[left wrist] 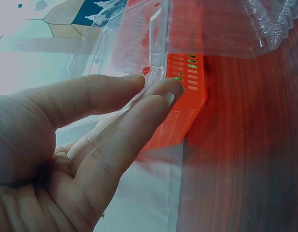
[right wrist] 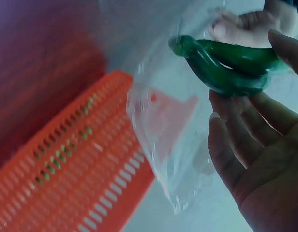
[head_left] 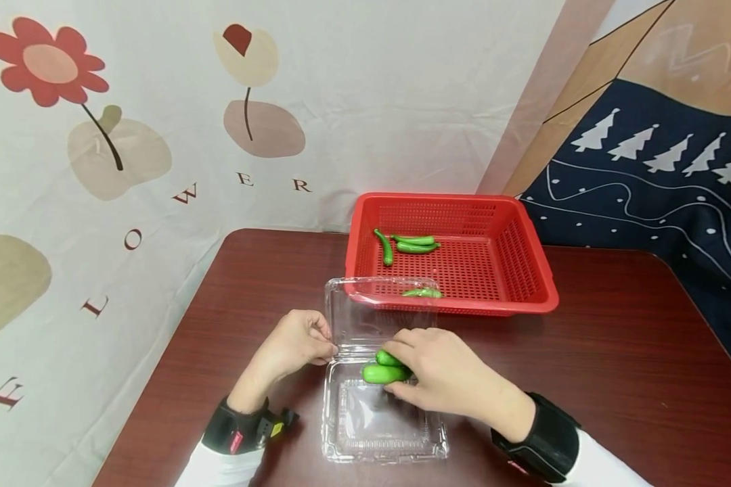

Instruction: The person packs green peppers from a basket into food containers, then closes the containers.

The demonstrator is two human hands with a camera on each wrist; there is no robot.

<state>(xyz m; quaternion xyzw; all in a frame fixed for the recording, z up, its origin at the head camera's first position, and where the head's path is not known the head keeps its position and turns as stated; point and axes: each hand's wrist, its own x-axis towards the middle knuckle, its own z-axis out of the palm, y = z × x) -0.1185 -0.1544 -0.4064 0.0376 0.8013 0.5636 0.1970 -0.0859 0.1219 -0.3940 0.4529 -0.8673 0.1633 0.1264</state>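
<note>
A clear plastic clamshell container [head_left: 378, 433] lies opened out on the table, its lid [head_left: 359, 325] raised at the back against the red basket. My left hand [head_left: 297, 343] pinches the container's left edge by the hinge between thumb and fingers. Over the rear part of the container's base, my right hand [head_left: 447, 370] holds two green peppers [head_left: 385, 374] side by side. In the right wrist view the curved peppers [right wrist: 231, 67] lie between thumb and fingertips, their far ends sticking out past the hand.
Behind the container stands a red perforated basket [head_left: 524, 297] with several green peppers [head_left: 415, 247] inside, some seen through the clear lid. Both sit on a dark red-brown wooden table [head_left: 250, 284]. A printed cloth [head_left: 402, 101] hangs behind the table.
</note>
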